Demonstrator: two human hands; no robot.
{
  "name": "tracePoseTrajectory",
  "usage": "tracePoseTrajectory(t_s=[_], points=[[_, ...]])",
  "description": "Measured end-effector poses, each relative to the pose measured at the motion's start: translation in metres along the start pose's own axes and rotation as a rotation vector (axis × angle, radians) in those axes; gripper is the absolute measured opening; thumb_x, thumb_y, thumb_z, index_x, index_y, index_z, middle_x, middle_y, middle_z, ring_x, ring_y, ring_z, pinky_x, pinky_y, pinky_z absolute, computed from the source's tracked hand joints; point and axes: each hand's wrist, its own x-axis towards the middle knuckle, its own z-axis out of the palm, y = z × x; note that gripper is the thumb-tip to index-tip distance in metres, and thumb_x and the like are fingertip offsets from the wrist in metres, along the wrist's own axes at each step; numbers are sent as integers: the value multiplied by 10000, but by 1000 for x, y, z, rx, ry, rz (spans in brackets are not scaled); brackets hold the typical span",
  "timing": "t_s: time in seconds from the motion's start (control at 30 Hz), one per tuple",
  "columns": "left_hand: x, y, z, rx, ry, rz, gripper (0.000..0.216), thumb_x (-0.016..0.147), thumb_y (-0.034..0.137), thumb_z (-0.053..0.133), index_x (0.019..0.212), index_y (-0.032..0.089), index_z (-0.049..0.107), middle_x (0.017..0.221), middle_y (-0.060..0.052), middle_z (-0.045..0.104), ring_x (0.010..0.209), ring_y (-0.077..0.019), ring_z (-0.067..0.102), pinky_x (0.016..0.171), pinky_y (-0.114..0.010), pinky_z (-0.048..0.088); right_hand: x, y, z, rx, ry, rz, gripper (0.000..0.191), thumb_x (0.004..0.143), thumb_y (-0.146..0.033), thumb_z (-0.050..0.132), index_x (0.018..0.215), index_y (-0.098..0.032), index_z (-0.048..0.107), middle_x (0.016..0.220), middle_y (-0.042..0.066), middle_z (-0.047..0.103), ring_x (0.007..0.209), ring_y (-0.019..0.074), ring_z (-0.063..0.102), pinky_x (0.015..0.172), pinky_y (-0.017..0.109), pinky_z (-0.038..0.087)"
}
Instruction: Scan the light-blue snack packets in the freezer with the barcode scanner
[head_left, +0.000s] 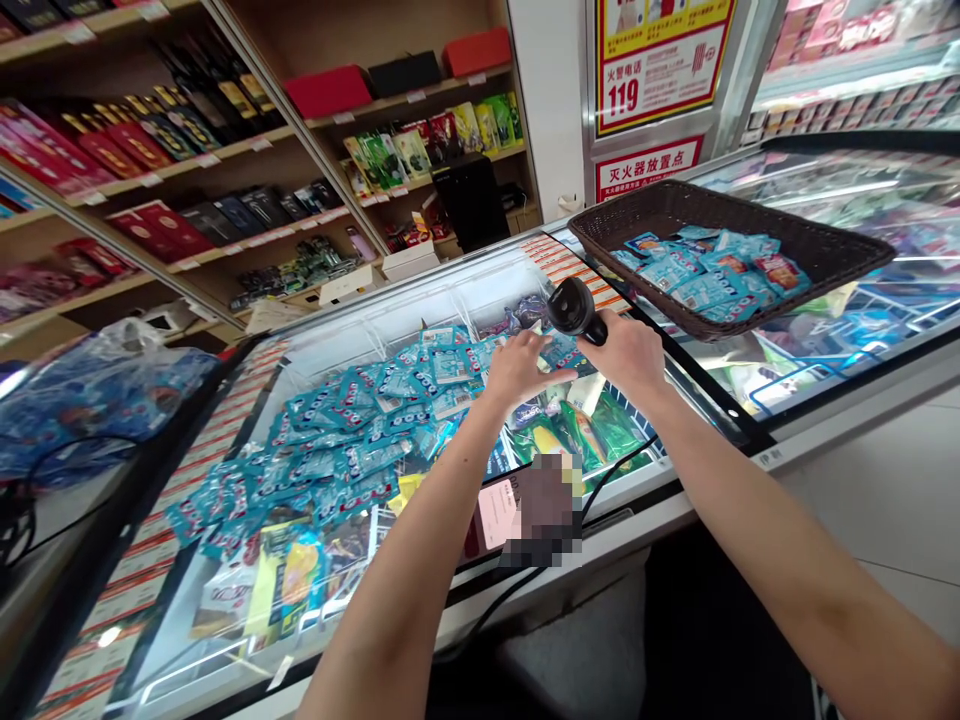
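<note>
My right hand is closed around the handle of a black barcode scanner, its head tilted up and to the left. My left hand reaches forward beside it, thumb and fingers apart, with no packet clearly held. A blue packet shows between the two hands. Left of my left hand, a wide heap of small blue snack packets lies on the glass top of a chest freezer. A phone with a lit screen lies below my left hand, partly blurred out.
A dark brown woven basket with blue packets in it stands on the freezer at the right. A black cable runs over the freezer's front edge. A plastic bag of blue packets is at the left. Shelves with boxes and bottles stand behind.
</note>
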Motion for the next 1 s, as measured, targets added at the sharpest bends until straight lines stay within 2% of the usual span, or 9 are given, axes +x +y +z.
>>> tracePoseTrajectory(t_s=[0.1, 0.2, 0.3, 0.43, 0.57, 0.67, 0.73, 0.87, 1.0], points=[[-1, 0, -3, 86, -75, 25, 557, 802, 566, 603, 1241, 222, 612, 1215, -117, 627, 1119, -314, 575, 947, -459, 452, -1, 0, -1, 7, -3, -9, 354, 860, -501, 535, 1023, -206, 644, 815, 113, 722, 787, 299, 678, 650, 342, 420], [-8, -15, -9, 76, -157, 100, 423, 843, 288, 570, 1264, 250, 602, 1298, -77, 608, 1165, -272, 572, 980, -424, 455, -1, -2, -3, 15, -26, -16, 367, 866, -503, 532, 1046, -202, 639, 847, 122, 726, 812, 298, 676, 666, 341, 423], [-18, -36, -13, 29, -106, 78, 477, 826, 70, 431, 1210, 258, 643, 1331, -69, 579, 1211, -225, 549, 1026, -388, 434, -1, -4, -4, 12, -44, -17, 382, 859, -517, 537, 1039, -196, 643, 856, 129, 726, 820, 300, 675, 671, 342, 424], [-26, -47, -8, -91, 70, -91, 370, 900, 241, 456, 1228, 176, 613, 1209, -129, 610, 1140, -240, 563, 1014, -413, 437, -2, -4, -2, -1, -41, -33, 384, 855, -513, 535, 1033, -192, 648, 854, 131, 726, 819, 300, 674, 668, 343, 422], [-27, -42, -2, -44, 24, -207, 555, 742, 515, 687, 1163, 159, 620, 1196, -158, 587, 1168, -339, 504, 1008, -493, 406, -3, -6, -1, -13, -57, -52, 374, 855, -512, 526, 1017, -198, 648, 848, 118, 728, 807, 294, 674, 661, 339, 418], [-31, -46, -5, -161, 34, -236, 589, 683, 440, 755, 1183, 183, 578, 1215, -129, 582, 1151, -316, 514, 984, -450, 415, -4, -8, -1, -11, -88, -82, 365, 848, -501, 536, 1021, -198, 644, 856, 103, 730, 809, 281, 671, 662, 329, 414], [-39, -55, -13, -323, 94, -259, 570, 715, 359, 728, 1228, 200, 538, 1178, -97, 600, 995, -237, 578, 880, -370, 460, -5, -10, -1, -11, -91, -104, 351, 842, -487, 545, 1024, -203, 645, 860, 94, 731, 806, 273, 669, 654, 321, 404], [-62, -78, -27, -531, 195, -271, 435, 806, 313, 622, 1234, 242, 590, 749, 14, 559, 603, -108, 469, 622, -254, 416, -9, -13, 0, -20, -89, -168, 364, 836, -485, 552, 1066, -218, 646, 861, 83, 732, 782, 262, 662, 641, 318, 384], [-77, -91, -24, -682, 412, -316, 595, 784, 278, 654, 1354, 234, 489, 658, 54, 452, 572, -82, 425, 572, -215, 379, -15, -16, 3, -1, -129, -296, 376, 829, -463, 569, 1105, -220, 643, 886, 77, 731, 802, 252, 651, 653, 316, 379]])
